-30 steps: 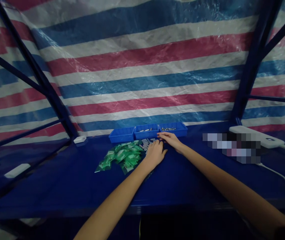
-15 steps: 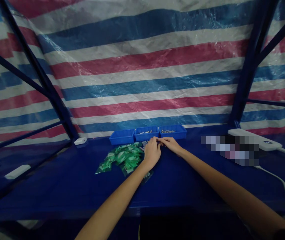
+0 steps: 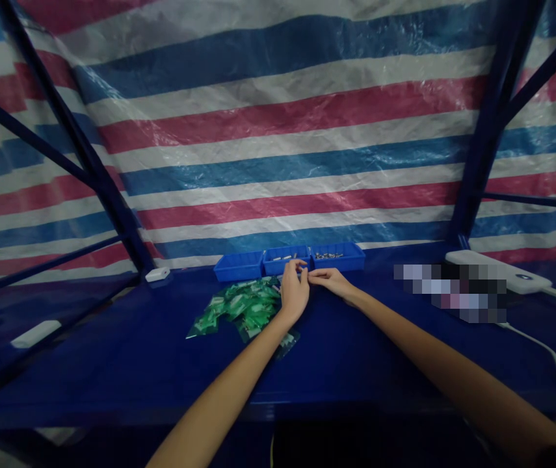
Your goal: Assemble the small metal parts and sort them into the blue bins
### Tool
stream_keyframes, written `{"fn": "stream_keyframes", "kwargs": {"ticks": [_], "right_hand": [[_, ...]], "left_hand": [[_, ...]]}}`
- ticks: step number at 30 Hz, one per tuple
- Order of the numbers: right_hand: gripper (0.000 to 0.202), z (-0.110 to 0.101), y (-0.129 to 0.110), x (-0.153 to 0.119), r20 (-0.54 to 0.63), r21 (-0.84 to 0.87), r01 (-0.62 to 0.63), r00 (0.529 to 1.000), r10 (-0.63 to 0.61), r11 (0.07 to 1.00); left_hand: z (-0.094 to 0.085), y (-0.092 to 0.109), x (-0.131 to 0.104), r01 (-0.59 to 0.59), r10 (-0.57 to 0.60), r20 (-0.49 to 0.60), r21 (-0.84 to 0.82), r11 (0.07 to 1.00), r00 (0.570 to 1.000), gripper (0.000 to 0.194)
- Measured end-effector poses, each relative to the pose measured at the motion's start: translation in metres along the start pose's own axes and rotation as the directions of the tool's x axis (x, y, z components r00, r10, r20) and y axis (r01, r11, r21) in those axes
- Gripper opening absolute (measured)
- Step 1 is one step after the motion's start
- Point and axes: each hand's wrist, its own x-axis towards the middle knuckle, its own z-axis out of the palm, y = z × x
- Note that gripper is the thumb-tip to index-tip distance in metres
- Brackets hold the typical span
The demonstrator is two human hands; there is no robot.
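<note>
My left hand is just in front of the middle blue bin, its fingers curled around something too small to make out. Close against it on the right, my right hand has its thumb and fingertips pinched together; what lies between them is hidden. Beside my left hand is a heap of green packets in clear plastic. Small metallic pieces lie in the right blue bin, and a few pale pieces in the middle one. The left blue bin shows no contents.
All this stands on a dark blue table. A white power bank with a cable sits at the right, beside a pixelated object. Small white boxes lie at the left. Blue metal posts and a striped sheet rise behind.
My left hand has shifted slightly, its fingers lifting and spreading a little from my right fingertips. My right hand has stayed nearly in place, its fingers still pinched.
</note>
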Motion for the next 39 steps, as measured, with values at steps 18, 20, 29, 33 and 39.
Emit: {"fn": "stream_keyframes", "kwargs": {"ticks": [18,20,29,33,39], "right_hand": [[0.017,0.001,0.001,-0.001,0.031,-0.013,-0.002,1.000,0.002,1.000],[0.018,0.000,0.001,0.000,0.004,-0.007,-0.005,1.000,0.005,1.000],[0.027,-0.001,-0.004,0.000,-0.047,0.019,0.024,0.999,-0.023,1.000],[0.030,0.000,-0.006,-0.001,-0.128,0.018,-0.019,0.991,0.021,1.000],[0.030,-0.004,-0.002,0.005,-0.287,0.189,-0.111,0.944,0.163,0.976]], "left_hand": [[-0.002,0.004,-0.002,0.051,-0.050,-0.016,0.037,0.998,0.999,0.012],[-0.003,0.005,-0.001,0.055,-0.054,-0.021,0.046,0.997,0.998,0.012],[-0.004,0.007,-0.003,0.108,-0.114,0.059,0.090,0.990,0.992,0.018],[-0.002,0.007,-0.006,0.067,-0.104,0.131,0.261,0.963,0.986,0.029],[0.003,0.005,-0.013,-0.035,-0.139,0.306,0.499,0.866,0.942,0.042]]}}
